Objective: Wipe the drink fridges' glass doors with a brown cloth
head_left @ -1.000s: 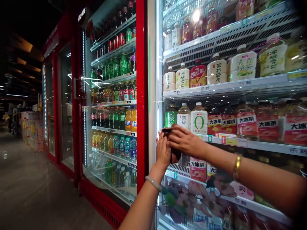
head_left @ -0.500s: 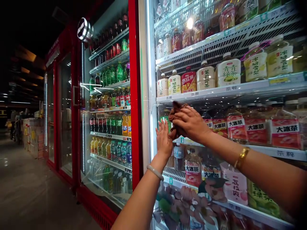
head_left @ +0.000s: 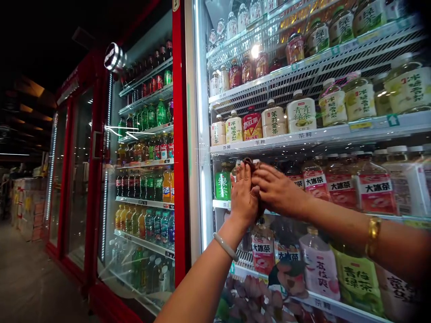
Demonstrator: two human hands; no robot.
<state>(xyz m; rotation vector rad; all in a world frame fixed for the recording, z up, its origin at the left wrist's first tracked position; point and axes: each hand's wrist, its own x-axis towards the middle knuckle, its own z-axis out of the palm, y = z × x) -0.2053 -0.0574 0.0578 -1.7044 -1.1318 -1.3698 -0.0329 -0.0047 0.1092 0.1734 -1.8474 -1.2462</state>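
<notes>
My right hand [head_left: 279, 188] is bent over a dark brown cloth [head_left: 248, 160], pressed against the glass door of a lit drinks cooler. Most of the cloth is hidden beneath and between the hands. Close on its left, my left hand [head_left: 243, 199] lies with its fingers stretched upward against the glass, touching the right fingertips. A pale bangle [head_left: 225, 246] circles the left wrist, and a gold bracelet [head_left: 373, 235] the right. Behind the glass, near the fingers, stands a green tea bottle [head_left: 222, 181].
Shelves of bottled drinks [head_left: 301, 112] fill the cooler behind the glass. A red-framed cooler [head_left: 182, 134] adjoins it on the left, with a round silver sign [head_left: 114, 57] beside it. Stacked boxes [head_left: 28, 206] stand farther left along the grey floor [head_left: 23, 278].
Both hands have shifted right across the glass, relative to the shelves, with the cloth. The left hand now covers more of the cloth. The camera view has turned slightly right and up.
</notes>
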